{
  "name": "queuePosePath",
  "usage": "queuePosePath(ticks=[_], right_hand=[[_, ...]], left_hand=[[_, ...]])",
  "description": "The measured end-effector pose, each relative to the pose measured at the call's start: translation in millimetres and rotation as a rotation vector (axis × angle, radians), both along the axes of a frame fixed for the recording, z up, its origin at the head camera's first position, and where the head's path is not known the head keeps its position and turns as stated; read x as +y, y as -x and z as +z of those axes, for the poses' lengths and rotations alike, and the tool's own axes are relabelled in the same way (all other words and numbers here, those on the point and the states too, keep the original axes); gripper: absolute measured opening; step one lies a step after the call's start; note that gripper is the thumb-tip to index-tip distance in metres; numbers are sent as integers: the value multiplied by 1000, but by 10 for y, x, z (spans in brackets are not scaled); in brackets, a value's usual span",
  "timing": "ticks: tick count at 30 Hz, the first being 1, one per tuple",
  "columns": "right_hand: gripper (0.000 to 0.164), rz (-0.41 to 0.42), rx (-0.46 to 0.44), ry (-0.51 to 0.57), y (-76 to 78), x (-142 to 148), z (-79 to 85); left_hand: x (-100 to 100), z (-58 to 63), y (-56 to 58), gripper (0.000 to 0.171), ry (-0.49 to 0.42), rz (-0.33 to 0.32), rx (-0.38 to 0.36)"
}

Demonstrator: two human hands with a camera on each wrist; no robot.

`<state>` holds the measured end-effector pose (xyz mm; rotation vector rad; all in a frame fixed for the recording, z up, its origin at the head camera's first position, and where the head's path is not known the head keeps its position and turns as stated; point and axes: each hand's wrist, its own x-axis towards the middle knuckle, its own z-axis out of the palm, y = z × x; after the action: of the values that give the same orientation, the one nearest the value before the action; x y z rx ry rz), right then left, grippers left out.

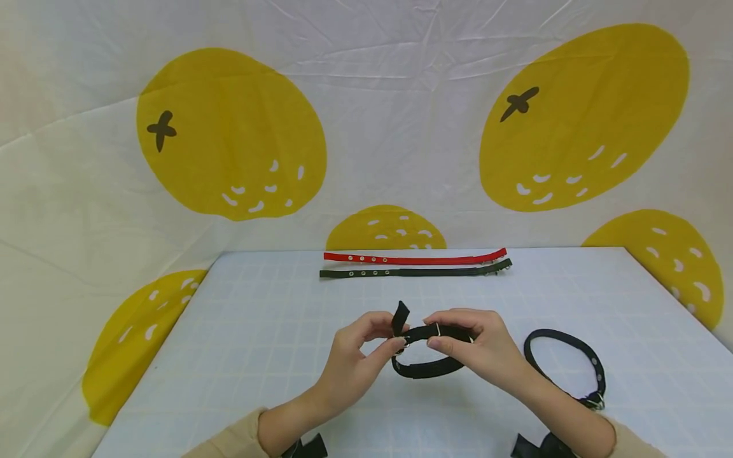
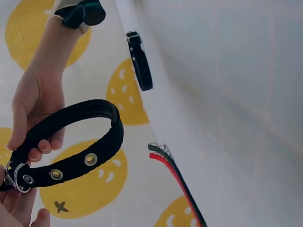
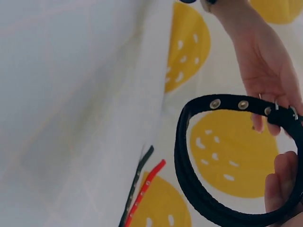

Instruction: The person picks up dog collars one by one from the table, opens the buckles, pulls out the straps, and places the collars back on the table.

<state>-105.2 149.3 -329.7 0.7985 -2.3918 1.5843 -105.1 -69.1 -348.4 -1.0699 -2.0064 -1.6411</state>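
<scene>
A black collar [image 1: 426, 368], bent into a loop, is held up over the middle of the surface [image 1: 240, 331], between its left and right edges. The left hand [image 1: 350, 359] pinches it near the buckle and D-ring, fingers closed on the band, with the strap's free end sticking up. The right hand [image 1: 487, 343] pinches the loop's other side between thumb and fingers. Toward the right edge lies a second black collar [image 1: 598, 372], looped; along the far edge lie a green strap [image 1: 435, 272] and, beyond it, a red strap [image 1: 424, 261].
</scene>
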Motion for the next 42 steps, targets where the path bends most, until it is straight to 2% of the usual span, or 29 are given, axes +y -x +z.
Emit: queuePosePath(ticks=[5, 11, 14, 18, 22, 27, 31, 34, 38, 42], right_hand=[[20, -9, -49, -42, 16, 20, -5], [23, 42, -89, -81, 53, 41, -25], [23, 87, -103, -93, 75, 53, -28], [22, 131, -79, -70, 87, 46, -3], [18, 95, -90, -50, 65, 4, 56], [19, 75, -248, -33, 63, -72, 129], [23, 87, -419, 32, 102, -81, 153], [26, 112, -499, 97, 128, -54, 150], [26, 163, -513, 155, 148, -26, 132], [14, 184, -510, 191, 161, -11, 131]], left_hand=[[-3, 17, 0, 20, 14, -5, -66], [-7, 7, -9, 22, 43, 10, -82], [-4, 8, -7, 21, 63, 26, -58], [-3, -1, 1, 21, 100, 42, -28], [1, -32, 23, 21, 147, 51, 10], [15, -61, 43, 21, 175, 79, 67], [18, -51, 39, 21, 190, 102, 82], [14, -49, 40, 22, 206, 107, 90], [6, -52, 43, 24, 210, 98, 102], [1, -39, 53, 24, 202, 91, 90]])
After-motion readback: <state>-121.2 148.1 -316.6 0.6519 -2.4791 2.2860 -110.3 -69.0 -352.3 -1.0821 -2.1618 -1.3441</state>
